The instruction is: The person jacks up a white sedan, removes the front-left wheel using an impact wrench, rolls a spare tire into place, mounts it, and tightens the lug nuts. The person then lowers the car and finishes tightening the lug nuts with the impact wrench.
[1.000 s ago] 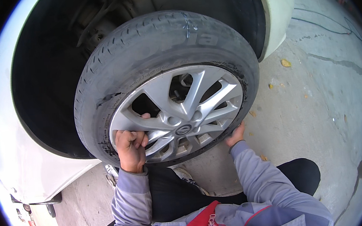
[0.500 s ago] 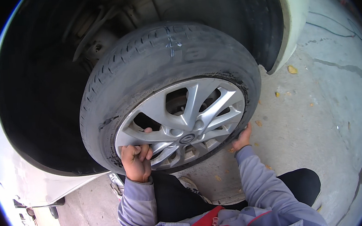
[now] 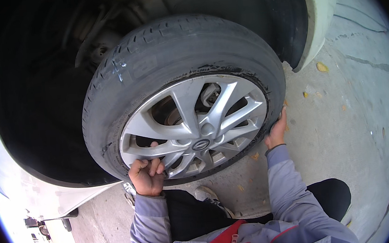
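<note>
L grip [image 3: 147, 176] hooked round silver spoke [image 3: 168, 148], R grip [image 3: 277, 130] against dk-grey tyre [image 3: 173, 48], closure unclear

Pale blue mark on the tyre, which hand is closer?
Left hand, holding a wheel spoke below the pale blue mark; the right hand touches the right side of the tyre, farther off.

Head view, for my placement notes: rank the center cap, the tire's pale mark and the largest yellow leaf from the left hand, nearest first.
1. Center cap: right of the left hand.
2. Pale mark: upper left of tire.
3. Yellow leaf: far right, on ground.
</note>
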{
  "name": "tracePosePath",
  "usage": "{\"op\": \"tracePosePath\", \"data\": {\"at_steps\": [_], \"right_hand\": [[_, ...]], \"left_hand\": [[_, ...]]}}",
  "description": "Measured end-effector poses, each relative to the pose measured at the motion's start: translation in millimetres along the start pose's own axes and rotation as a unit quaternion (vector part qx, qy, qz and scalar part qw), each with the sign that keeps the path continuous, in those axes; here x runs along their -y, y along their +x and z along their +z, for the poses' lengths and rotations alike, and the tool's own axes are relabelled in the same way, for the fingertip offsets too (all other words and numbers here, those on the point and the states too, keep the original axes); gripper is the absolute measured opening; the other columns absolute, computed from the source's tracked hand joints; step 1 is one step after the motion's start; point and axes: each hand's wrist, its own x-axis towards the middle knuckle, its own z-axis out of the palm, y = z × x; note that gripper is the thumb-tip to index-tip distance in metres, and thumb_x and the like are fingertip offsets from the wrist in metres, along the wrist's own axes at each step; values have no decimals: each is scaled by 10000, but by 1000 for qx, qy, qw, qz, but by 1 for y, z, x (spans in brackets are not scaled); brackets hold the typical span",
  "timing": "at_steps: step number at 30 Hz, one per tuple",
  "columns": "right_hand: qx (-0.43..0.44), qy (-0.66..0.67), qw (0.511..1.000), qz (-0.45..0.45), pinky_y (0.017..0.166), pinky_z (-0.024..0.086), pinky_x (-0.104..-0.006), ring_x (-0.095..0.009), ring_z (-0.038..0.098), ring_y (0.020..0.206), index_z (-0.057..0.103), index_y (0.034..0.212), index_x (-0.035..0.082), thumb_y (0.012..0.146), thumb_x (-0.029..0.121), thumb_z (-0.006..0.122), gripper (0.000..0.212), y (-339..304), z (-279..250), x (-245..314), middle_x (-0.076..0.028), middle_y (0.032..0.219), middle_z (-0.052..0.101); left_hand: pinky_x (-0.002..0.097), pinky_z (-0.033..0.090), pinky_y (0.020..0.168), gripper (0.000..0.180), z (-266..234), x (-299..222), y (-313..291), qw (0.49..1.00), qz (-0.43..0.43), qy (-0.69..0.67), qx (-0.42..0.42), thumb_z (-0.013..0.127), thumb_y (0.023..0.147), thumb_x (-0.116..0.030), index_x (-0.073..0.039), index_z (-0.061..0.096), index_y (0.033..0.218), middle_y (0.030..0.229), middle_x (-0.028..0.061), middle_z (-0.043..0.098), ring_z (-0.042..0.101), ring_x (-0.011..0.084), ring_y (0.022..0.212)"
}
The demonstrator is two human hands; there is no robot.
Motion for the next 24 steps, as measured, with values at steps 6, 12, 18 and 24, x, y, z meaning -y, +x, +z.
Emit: {"op": "tracePosePath", "data": {"at_steps": [6,12,18,24], "right_hand": [[1,-35,999,-37,1082,455,-379,-255,619,1211,573,1390,31,1044,565,469,645,1,21,25,-103,1355,648],[9,-57,996,-75,1082,445,-356,-247,612,1223,555,1397,-18,1050,539,484,660,-5,39,49,-144,1369,632],[-9,-58,996,-70,1066,452,-344,-253,625,1201,557,1379,-57,1053,526,491,671,-24,21,44,-171,1363,629],[-8,-22,998,-60,1106,422,-356,-264,574,1276,496,1450,-22,1047,572,465,718,-11,7,27,-156,1443,571]], "left_hand": [[309,414,592,314,-21,12,7,999,-34,-24,10,662,889,-151,-69,580,1181,1236,180,664,405,137,526],[309,382,593,235,-31,20,30,991,-100,-62,-57,670,892,-110,-11,577,1084,1072,120,662,392,140,529],[313,365,568,239,-42,27,2,988,-87,-55,-114,657,861,-77,10,577,1069,967,81,630,372,145,510],[306,365,562,125,-40,31,0,992,-61,-39,-99,646,882,-28,-41,595,996,878,29,607,370,128,521]]}}
